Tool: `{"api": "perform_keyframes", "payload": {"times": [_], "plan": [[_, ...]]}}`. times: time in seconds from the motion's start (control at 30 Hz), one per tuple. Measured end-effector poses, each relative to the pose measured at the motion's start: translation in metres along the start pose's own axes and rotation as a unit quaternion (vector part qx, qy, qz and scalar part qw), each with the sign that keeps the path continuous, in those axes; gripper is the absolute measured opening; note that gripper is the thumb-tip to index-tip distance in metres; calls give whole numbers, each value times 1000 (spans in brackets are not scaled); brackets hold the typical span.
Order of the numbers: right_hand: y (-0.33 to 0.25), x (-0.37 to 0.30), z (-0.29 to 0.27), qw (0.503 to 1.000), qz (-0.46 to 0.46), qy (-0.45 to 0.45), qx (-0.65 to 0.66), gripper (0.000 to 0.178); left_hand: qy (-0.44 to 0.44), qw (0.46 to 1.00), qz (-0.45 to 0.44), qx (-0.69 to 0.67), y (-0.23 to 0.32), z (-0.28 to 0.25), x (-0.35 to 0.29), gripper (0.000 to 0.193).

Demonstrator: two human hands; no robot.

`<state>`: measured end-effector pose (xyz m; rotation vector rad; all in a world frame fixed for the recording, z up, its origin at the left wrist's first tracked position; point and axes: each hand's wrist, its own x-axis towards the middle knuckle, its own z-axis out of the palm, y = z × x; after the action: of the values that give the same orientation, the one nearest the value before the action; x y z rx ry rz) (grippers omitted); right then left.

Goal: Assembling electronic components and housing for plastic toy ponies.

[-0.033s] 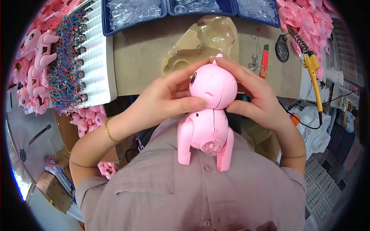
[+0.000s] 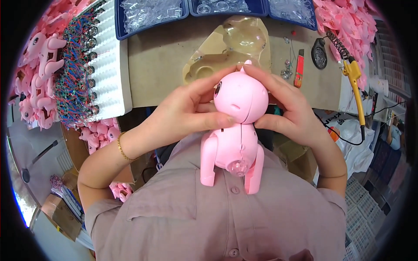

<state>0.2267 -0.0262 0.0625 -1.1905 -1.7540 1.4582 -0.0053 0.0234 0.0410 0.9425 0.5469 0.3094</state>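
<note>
Between my two hands is a pink plastic toy animal, held in front of my shirt. Its round head has a dark printed eye and a seam down the middle, and a clear knob sticks out low on its body. My left hand grips the head from the left, thumb pressed at the neck. From the right, my right hand wraps the head, its fingers on top and its thumb near the neck. The far side of the head is hidden. Beyond the hands, a shaped tan tray with a clear shell in it lies on the bench.
Blue bins of clear parts line the back. At left, a white foam tray carries wired round parts beside pink toy bodies. Rightward lie a red cutter knife, a dark oval part and a yellow-handled soldering iron.
</note>
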Motion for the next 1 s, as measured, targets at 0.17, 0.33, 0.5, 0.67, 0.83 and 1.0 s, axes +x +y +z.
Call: {"api": "perform_keyframes", "payload": {"times": [0.17, 0.33, 0.5, 0.67, 0.83, 1.0], "plan": [[-8, -3, 1, 998, -24, -1, -60, 73, 10, 997, -23, 67, 5, 2, -5, 79], [-11, -15, 9, 990, -48, 2, -133, 78, 31, 999, -30, 17, 1, 17, -15, 77], [-15, -17, 14, 983, -88, 8, -163, 74, 30, 998, -30, 52, 2, 18, -20, 74], [-11, -19, 15, 985, -75, 11, -155, 74, 20, 991, -107, 76, 10, 18, -16, 82], [-6, -16, 13, 980, -72, 10, -187, 81, 26, 992, -91, 83, 7, 15, -14, 81], [-12, -12, -1, 972, -94, 21, -214, 80, 11, 994, -88, 62, 10, 11, -6, 88]]}}
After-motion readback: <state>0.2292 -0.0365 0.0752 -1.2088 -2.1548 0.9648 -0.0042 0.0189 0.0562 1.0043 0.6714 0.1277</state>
